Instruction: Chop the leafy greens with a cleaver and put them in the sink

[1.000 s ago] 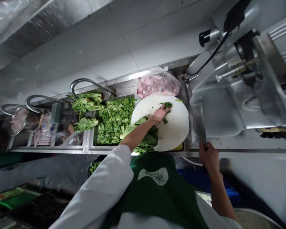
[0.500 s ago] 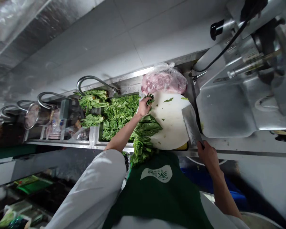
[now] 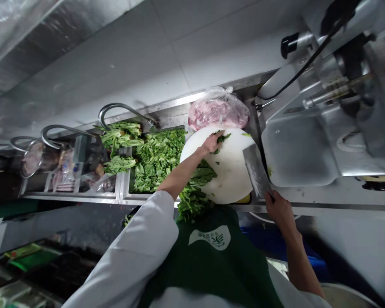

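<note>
A round white cutting board lies over the right end of a steel sink. My left hand rests at the board's far edge, fingers curled over a few cut green leaf pieces. Whole leafy greens lie on the board's left side and hang over its near edge. My right hand grips the handle of a cleaver, whose broad blade lies at the board's right edge. The sink basin left of the board is full of chopped greens.
A clear bag of pink raw meat sits behind the board. A steel meat slicer stands to the right. Uncut bunches of greens lie under curved taps; further left is a sink with packets.
My left hand has come back from the sink's edge onto the far part of the board, over leaf pieces. The cleaver has stayed at the board's right edge.
</note>
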Demonstrator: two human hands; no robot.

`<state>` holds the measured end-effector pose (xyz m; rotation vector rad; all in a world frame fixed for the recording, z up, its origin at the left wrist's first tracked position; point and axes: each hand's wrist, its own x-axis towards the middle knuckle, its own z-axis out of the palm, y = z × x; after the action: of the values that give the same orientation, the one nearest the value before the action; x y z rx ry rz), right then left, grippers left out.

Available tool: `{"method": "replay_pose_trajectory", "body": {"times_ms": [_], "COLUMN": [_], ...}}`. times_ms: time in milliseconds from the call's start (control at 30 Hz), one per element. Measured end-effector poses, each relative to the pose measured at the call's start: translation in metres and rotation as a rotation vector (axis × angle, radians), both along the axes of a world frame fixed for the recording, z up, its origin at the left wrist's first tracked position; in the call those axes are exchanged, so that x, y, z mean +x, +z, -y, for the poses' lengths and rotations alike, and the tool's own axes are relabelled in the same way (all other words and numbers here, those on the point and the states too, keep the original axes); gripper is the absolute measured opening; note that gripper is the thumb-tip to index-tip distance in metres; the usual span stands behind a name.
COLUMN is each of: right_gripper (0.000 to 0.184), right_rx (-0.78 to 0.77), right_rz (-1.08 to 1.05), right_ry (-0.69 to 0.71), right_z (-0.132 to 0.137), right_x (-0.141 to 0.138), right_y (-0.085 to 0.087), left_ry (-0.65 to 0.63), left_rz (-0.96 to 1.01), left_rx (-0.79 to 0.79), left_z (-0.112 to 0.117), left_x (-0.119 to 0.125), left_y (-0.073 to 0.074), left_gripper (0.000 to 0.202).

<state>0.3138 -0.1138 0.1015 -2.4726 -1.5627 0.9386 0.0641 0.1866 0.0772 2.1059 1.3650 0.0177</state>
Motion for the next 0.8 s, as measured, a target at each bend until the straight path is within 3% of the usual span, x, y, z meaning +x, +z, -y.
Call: {"method": "replay_pose_trajectory", "body": {"times_ms": [100, 233, 367, 500, 633, 733, 800], "right_gripper": [0.027, 0.025, 0.026, 0.028, 0.028, 0.028, 0.031], "right_rx": [0.0, 0.004, 0.024, 0.047, 0.044, 0.004, -0.023], "right_rz": [-0.015, -0.042, -0.07, -0.062, -0.063, -0.067, -0.065], "right_ry": [-0.019, -0.05, -0.05, -0.033, -0.028, -0.014, -0.016], "right_z": [0.002, 0.004, 0.006, 0.006, 0.007, 0.009, 0.01], "right_x": [-0.002, -0.003, -0.001, 0.001, 0.004, 0.007, 0.009], "right_y": [0.001, -0.001, -0.006, -0.006, -0.002, -0.001, 0.0], "left_ry": [0.069, 0.104, -0.013, -0.119, -0.24, -0.243, -0.205], "left_rz": [-0.111, -0.097, -0.043, 0.032, -0.027, -0.013, 0.075], "left_rx": [0.0, 0.029, 0.051, 0.093, 0.02, 0.019, 0.04], "left_z": [0.006, 0.005, -0.003, -0.012, -0.026, -0.035, -0.037], "left_x": [0.016, 0.017, 0.035, 0.081, 0.118, 0.128, 0.122], "left_y": [-0.013, -0.018, -0.014, -0.013, -0.02, -0.026, -0.025], "left_gripper": [0.063, 0.054, 0.056, 0.06, 0.051, 0.043, 0.039]}}
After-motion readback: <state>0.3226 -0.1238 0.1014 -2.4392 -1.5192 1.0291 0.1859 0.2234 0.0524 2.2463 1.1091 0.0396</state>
